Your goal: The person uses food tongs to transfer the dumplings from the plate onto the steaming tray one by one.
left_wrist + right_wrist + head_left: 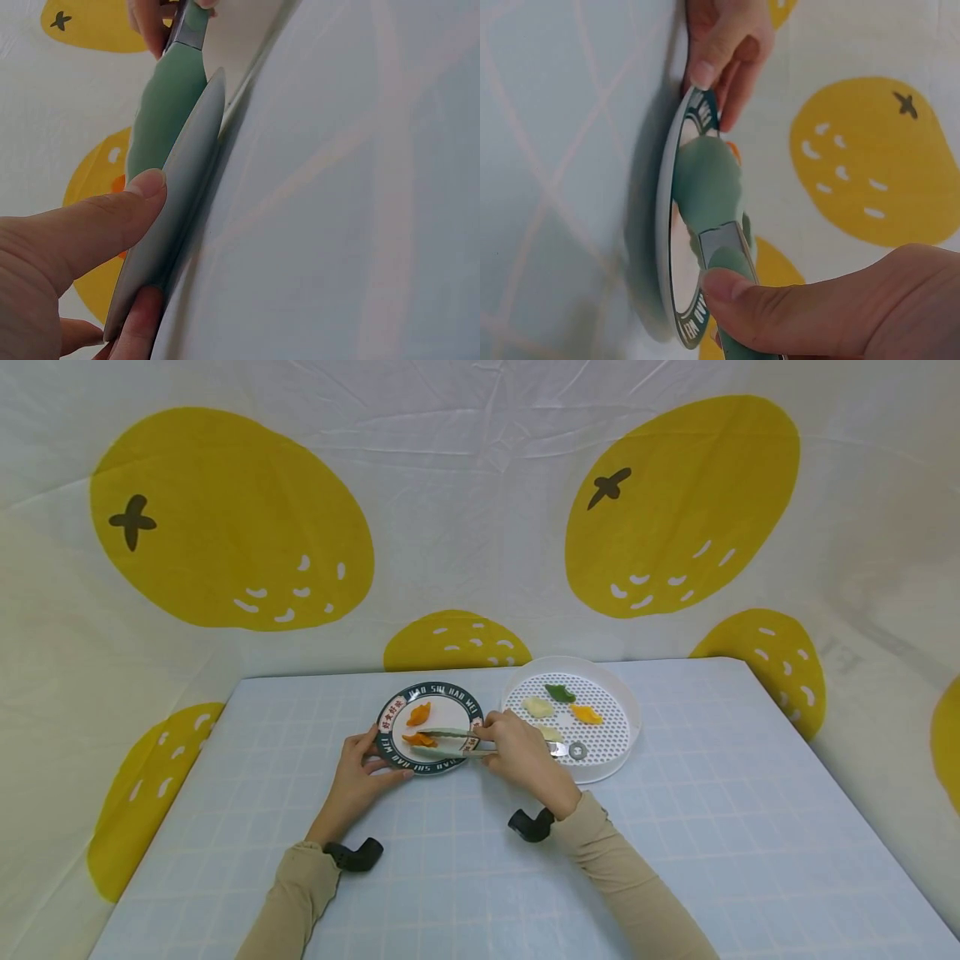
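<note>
My left hand (356,781) pinches the near-left rim of a round plate (447,715), white with a dark lettered border. In the left wrist view its thumb (112,217) lies on the rim and a finger (141,322) sits under it. My right hand (521,753) grips metal tongs with green tips (709,184), low over the plate. Between the tips, in the head view, is an orange dumpling-shaped piece (420,740); I cannot tell whether they squeeze it. Another orange piece (419,714) lies farther back on the plate.
Right of the plate stands a round white perforated tray (621,752) with a raised rim. It bears a green piece (559,693), a yellow-orange piece (587,715) and pale pieces (537,707); the right hand and tongs handle overlap it. A fruit-print cloth (480,568) hangs behind the table.
</note>
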`<state>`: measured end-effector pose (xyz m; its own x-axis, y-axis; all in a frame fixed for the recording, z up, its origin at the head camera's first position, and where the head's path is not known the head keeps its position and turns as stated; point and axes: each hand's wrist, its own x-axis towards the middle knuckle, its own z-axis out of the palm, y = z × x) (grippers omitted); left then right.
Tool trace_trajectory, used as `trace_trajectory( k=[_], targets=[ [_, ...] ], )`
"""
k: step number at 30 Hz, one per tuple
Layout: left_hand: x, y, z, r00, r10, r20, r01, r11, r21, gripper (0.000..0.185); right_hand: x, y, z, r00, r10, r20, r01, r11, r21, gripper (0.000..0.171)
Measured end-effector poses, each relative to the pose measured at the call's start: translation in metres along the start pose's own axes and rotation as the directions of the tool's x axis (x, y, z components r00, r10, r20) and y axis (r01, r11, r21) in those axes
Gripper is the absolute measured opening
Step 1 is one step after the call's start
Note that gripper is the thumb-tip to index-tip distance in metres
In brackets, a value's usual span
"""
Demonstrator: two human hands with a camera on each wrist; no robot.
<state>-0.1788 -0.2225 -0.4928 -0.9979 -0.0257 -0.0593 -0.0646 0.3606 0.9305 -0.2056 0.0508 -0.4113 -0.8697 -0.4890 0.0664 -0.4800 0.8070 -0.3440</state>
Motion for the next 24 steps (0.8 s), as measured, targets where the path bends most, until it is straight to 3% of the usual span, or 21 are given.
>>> trace_trajectory(
  k=[11,24],
  targets=[
    [0.001,0.000,0.001,1.000,-0.012,0.000,0.012,1.000,0.012,0.114,-0.002,0.004,-0.006,0.999,-0.037,-0.028,0.039,0.998,0.046,0.042],
    [0.000,0.002,0.001,1.000,-0.017,0.001,0.017,0.999,0.038,0.113,-0.012,0.018,-0.036,0.998,-0.011,-0.060,0.015,0.998,0.059,0.042]
  ],
)
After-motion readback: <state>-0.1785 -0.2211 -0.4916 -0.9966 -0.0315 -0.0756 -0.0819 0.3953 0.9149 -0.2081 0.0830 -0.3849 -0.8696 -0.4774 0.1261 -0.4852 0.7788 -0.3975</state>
